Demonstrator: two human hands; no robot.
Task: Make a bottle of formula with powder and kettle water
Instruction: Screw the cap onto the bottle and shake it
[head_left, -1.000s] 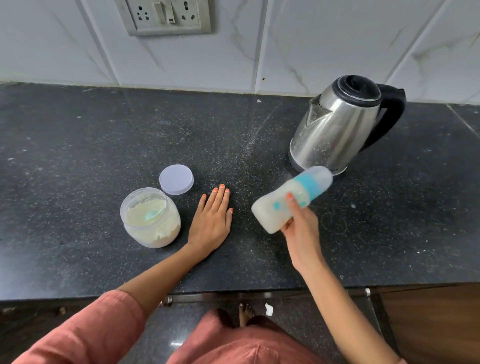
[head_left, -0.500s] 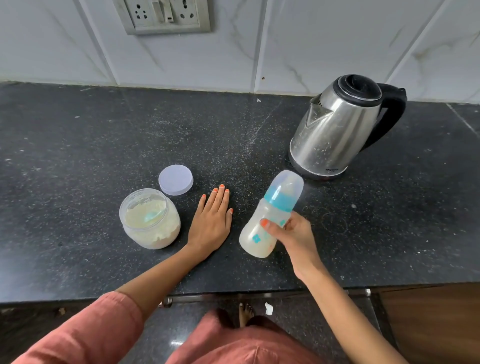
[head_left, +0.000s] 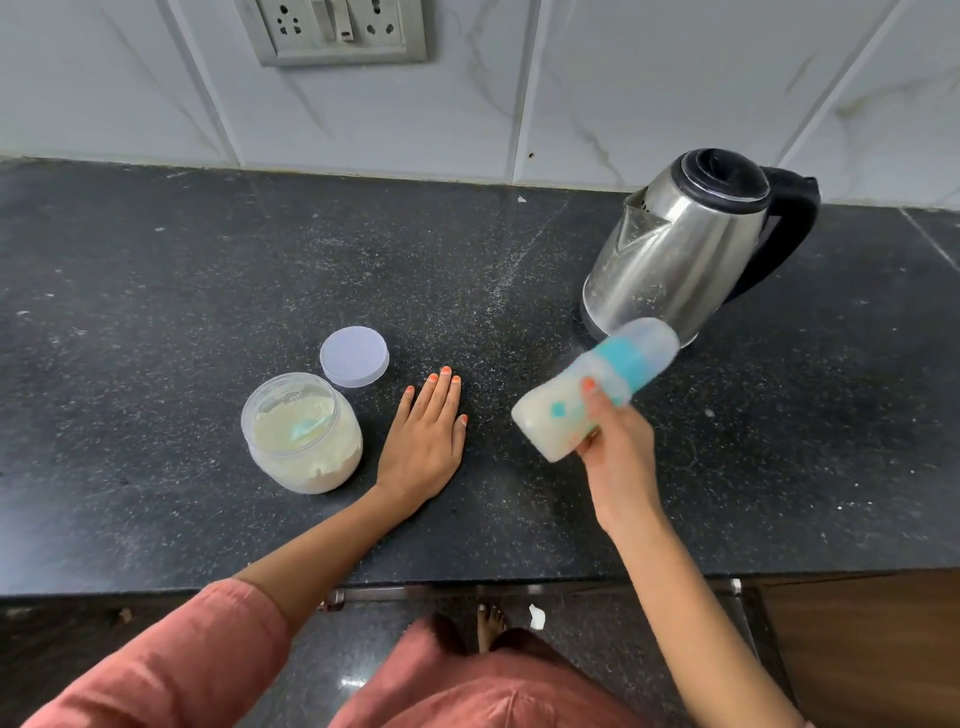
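Our right hand (head_left: 618, 447) grasps the bottle (head_left: 587, 395) around its lower body and holds it in the air, tilted, with the capped end pointing toward the kettle (head_left: 675, 249). The bottle is blurred and has milky liquid inside, so we judge that we are shaking it to mix. Our left hand (head_left: 426, 441) lies flat and released on the surface (head_left: 156, 312), holding nothing, just beside the open jar of powder (head_left: 304, 434), whose lid (head_left: 354, 356) lies near it. What could go wrong: if the teal ring (head_left: 626, 364) is not screwed tight, the shaking may spray liquid; a wide swing may hit the kettle, which stands close. The surface is dark speckled stone with some white dust. Behind it is a pale tiled wall with a socket plate (head_left: 332, 28).
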